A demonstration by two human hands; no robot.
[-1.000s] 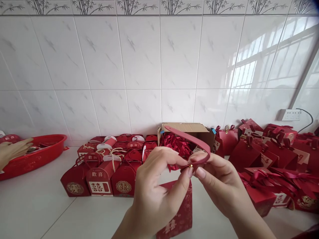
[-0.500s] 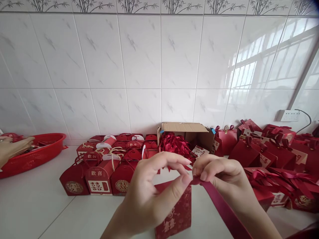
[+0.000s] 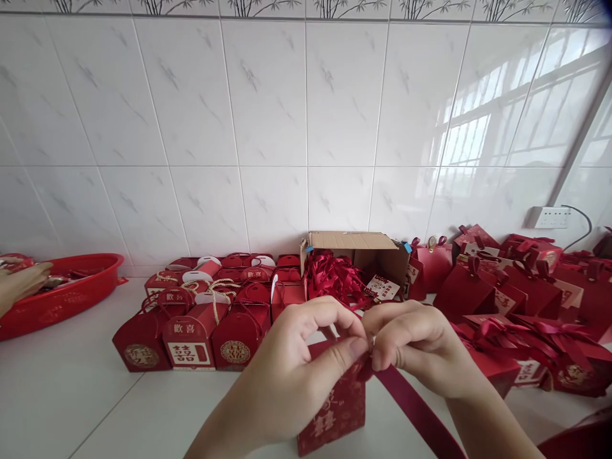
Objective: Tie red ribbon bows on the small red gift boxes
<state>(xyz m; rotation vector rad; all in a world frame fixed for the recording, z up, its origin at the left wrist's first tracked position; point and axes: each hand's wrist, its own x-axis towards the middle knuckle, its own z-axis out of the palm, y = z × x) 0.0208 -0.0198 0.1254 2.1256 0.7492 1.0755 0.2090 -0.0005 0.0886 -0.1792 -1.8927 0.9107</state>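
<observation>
Both hands meet above a small red gift box with printed characters, upright on the white counter. My right hand pinches a dark red ribbon, whose loose end slants down to the right. My left hand is closed too, thumb and forefinger pressed together against the ribbon at the top of the box. A small fold of ribbon hangs between the fingertips; the knot or loop itself is mostly hidden behind them.
Several red gift boxes with cord handles stand left of my hands. Behind is an open cardboard box of red ribbons. More red bags crowd the right. Another person's hand is over a red basin at far left.
My left fingers, apart before, have closed to a pinch beside the right hand at the ribbon. The hands have come together slightly lower. The other person's hand has shifted left.
</observation>
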